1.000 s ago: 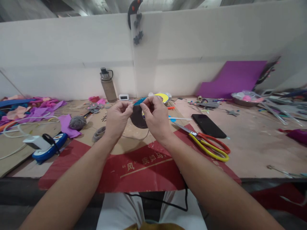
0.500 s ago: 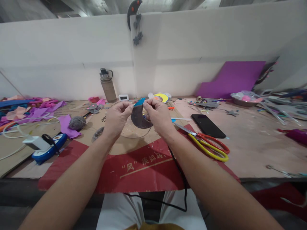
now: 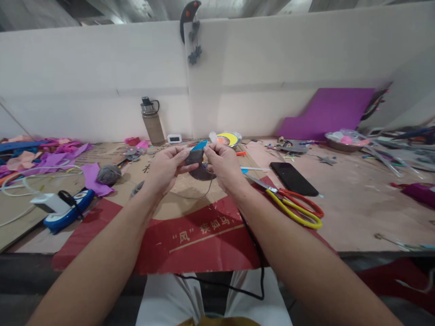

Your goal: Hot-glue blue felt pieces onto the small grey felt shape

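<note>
Head | left hand (image 3: 165, 166), right hand (image 3: 224, 167) pinch dark crescent (image 3: 195, 157) by blue piece (image 3: 199, 145) | left finger (image 3: 188, 169) now crosses it, likely for steadiness

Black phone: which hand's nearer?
Right. The right hand is to the left of the black phone; the left hand is farther left, beyond the right one.

Light is dim, soft and greyish around the fingers (image 3: 211, 156), with paler patches showing in the ceiling (image 3: 238, 9) high above them. Faint, blurry-edged shading crosses the white wall (image 3: 254, 59) beyond the fingers. Wide-angle distortion stretches the forearms (image 3: 105, 244) toward the corners below them, and the clutter (image 3: 413, 140) far to their right looks smeared. Fine detail between the fingers is too soft to make out.
</note>
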A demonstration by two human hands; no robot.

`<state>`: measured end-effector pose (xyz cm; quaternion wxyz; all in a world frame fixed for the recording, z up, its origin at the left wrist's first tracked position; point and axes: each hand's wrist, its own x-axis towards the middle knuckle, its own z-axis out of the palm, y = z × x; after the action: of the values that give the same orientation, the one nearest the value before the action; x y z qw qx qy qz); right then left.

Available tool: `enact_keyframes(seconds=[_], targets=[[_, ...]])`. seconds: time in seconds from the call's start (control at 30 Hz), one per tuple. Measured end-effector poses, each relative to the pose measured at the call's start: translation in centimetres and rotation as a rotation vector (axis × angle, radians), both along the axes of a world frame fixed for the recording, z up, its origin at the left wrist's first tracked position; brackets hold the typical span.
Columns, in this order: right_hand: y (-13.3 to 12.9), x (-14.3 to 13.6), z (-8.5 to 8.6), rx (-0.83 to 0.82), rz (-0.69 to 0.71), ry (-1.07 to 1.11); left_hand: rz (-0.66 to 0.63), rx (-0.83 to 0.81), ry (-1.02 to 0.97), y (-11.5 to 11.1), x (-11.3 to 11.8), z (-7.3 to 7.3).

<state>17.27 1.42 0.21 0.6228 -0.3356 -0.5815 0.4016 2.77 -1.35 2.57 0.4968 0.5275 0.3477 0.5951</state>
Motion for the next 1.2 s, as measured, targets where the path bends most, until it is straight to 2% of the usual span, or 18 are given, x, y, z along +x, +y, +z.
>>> enact_keyframes(seconds=[0.23,0.6,0.83,0.97,1.2], targets=[[-0.1,0.1,0.1,0.032,-0.021,-0.015,-0.005,0.001,-0.082,0.1,-0.1,-0.1],[-0.2,-0.4,-0.2,0.074,-0.011,-0.018,0.098,0.043,0.017,0.1,0.2,-0.5],[-1.1,0.2,0.7,0.026,0.010,-0.068,0.093,0.026,0.105,-0.1,-0.2,0.0],[-1.3,0.7,1.1,0.069,-0.023,-0.163,0.102,0.029,0.119,0.1,-0.9,0.1],[-1.2,0.9,1.3,0.106,-0.042,-0.193,0.062,0.012,0.151,0.4,-1.4,0.0]])
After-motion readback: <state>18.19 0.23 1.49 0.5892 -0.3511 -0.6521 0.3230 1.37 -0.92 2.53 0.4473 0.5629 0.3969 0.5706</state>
